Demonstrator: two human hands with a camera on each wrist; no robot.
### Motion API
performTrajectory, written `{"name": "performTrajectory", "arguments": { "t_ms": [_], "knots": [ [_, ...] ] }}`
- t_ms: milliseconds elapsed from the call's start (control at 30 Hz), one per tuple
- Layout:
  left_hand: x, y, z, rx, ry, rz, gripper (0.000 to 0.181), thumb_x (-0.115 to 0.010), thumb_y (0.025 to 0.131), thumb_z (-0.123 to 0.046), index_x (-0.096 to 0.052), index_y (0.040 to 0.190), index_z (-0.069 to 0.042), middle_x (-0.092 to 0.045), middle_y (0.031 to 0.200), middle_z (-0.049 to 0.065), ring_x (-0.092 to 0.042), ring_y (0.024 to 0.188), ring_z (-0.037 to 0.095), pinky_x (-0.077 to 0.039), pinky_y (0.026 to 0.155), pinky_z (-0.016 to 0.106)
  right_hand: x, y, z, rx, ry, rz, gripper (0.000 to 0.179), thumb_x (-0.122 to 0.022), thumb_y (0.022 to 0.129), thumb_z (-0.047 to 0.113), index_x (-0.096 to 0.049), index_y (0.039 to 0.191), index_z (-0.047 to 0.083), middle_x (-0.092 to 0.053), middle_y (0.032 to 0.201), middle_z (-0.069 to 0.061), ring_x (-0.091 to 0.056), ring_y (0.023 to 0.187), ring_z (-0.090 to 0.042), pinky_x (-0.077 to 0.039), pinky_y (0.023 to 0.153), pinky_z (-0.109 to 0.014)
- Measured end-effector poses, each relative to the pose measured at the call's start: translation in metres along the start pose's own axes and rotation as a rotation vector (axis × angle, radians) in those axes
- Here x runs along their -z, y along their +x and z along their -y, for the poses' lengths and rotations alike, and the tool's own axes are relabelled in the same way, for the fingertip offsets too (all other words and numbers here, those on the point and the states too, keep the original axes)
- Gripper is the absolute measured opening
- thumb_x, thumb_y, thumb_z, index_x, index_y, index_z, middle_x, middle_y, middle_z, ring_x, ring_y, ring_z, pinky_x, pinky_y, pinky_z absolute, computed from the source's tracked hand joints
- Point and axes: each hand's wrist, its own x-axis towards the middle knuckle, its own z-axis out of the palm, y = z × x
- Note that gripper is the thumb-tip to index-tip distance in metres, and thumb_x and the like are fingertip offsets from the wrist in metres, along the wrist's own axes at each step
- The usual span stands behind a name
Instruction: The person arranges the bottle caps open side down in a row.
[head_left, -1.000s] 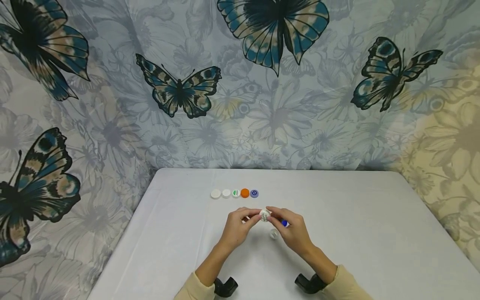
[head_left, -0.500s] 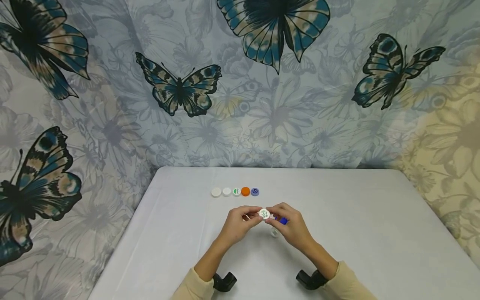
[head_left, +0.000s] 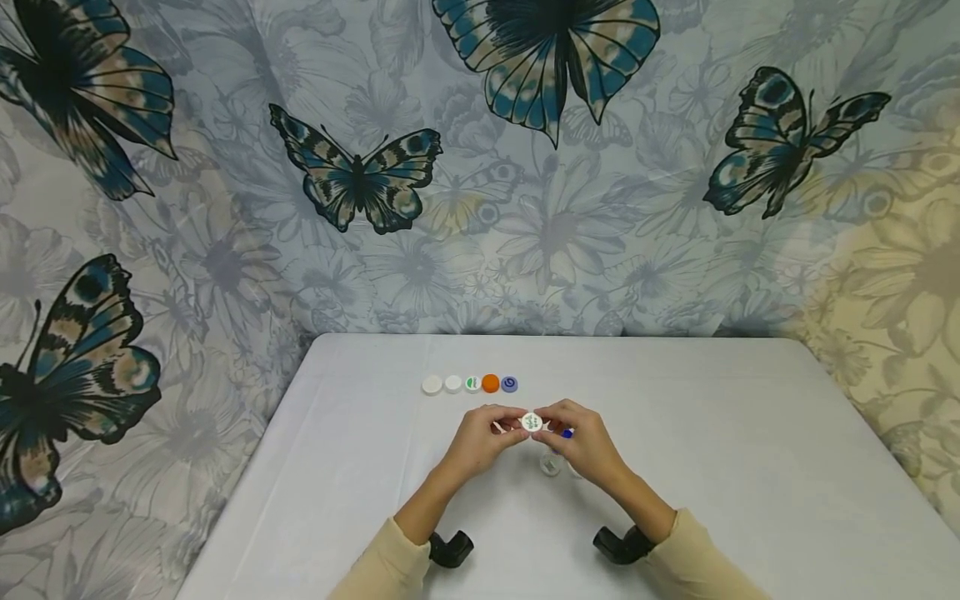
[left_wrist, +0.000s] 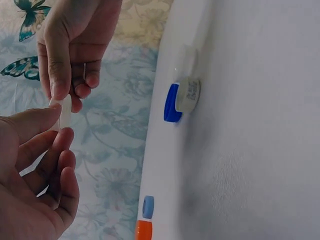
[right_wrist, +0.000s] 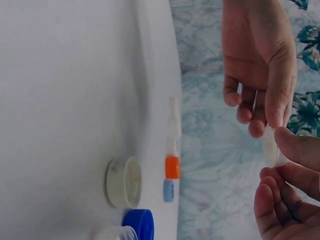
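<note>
A round white bottle cap (head_left: 532, 422) with dark greenish print on its face is held up between both hands, above the table. My left hand (head_left: 480, 437) pinches its left edge between thumb and fingers. On the opposite edge, my right hand (head_left: 583, 437) pinches it the same way. In the left wrist view the cap (left_wrist: 65, 112) is seen edge-on, with fingertips at both sides. Below the hands a blue cap (left_wrist: 171, 103) lies beside a whitish cap (left_wrist: 188, 95) with print on its side. Another pale cap (left_wrist: 185, 60) is near them, partly hidden.
Towards the back of the white table (head_left: 360, 467) runs a row of several caps, including a white cap (head_left: 432, 385), a white-and-green cap (head_left: 472, 384), an orange cap (head_left: 491, 383) and a bluish-purple cap (head_left: 509, 384). A butterfly-patterned wall covering (head_left: 555, 250) rises behind the table.
Both hands have risen slightly, still pinching the white cap. Its printed face has tilted and now shows more clearly. The row of caps stays where it was.
</note>
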Motion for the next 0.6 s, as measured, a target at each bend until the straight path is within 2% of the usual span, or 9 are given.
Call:
{"name": "performTrajectory", "arguments": {
  "t_ms": [167, 333, 467, 600],
  "knots": [
    [-0.002, 0.014, 0.006, -0.02, 0.056, 0.019, 0.027, -0.075, 0.085, -0.022, -0.074, 0.109, -0.01, -0.073, 0.101, 0.004, -0.063, 0.093, 0.022, -0.049, 0.073, 0.018, 0.002, 0.011, -0.007, -0.059, -0.039, 0.055, 0.026, -0.081, 0.077, 0.007, -0.074, 0.101, 0.002, -0.07, 0.087, -0.003, -0.057, 0.071, -0.005, -0.052, 0.064, -0.02],
    [-0.002, 0.031, 0.012, -0.032, 0.103, 0.048, 0.027, -0.073, 0.087, -0.022, -0.073, 0.111, -0.009, -0.073, 0.104, 0.004, -0.063, 0.094, 0.021, -0.049, 0.074, 0.019, 0.003, 0.024, -0.016, -0.079, -0.051, 0.094, 0.026, -0.08, 0.078, 0.007, -0.074, 0.102, -0.001, -0.069, 0.085, -0.005, -0.055, 0.07, -0.005, -0.05, 0.062, -0.02],
    [0.0, 0.045, 0.017, -0.08, 0.139, 0.043, 0.026, -0.073, 0.087, -0.02, -0.073, 0.111, -0.008, -0.073, 0.103, 0.005, -0.063, 0.092, 0.02, -0.049, 0.074, 0.021, 0.003, 0.036, -0.024, -0.09, -0.074, 0.113, 0.027, -0.079, 0.078, 0.007, -0.073, 0.103, -0.001, -0.069, 0.084, -0.006, -0.056, 0.069, -0.007, -0.049, 0.061, -0.02],
    [-0.002, 0.06, 0.023, -0.117, 0.215, 0.018, 0.029, -0.073, 0.087, -0.02, -0.072, 0.113, -0.008, -0.073, 0.101, 0.006, -0.064, 0.09, 0.02, -0.05, 0.076, 0.023, 0.004, 0.05, -0.035, -0.108, -0.094, 0.142, 0.027, -0.078, 0.079, 0.008, -0.073, 0.104, -0.001, -0.069, 0.086, -0.009, -0.057, 0.07, -0.01, -0.049, 0.063, -0.021]
  ]
}}
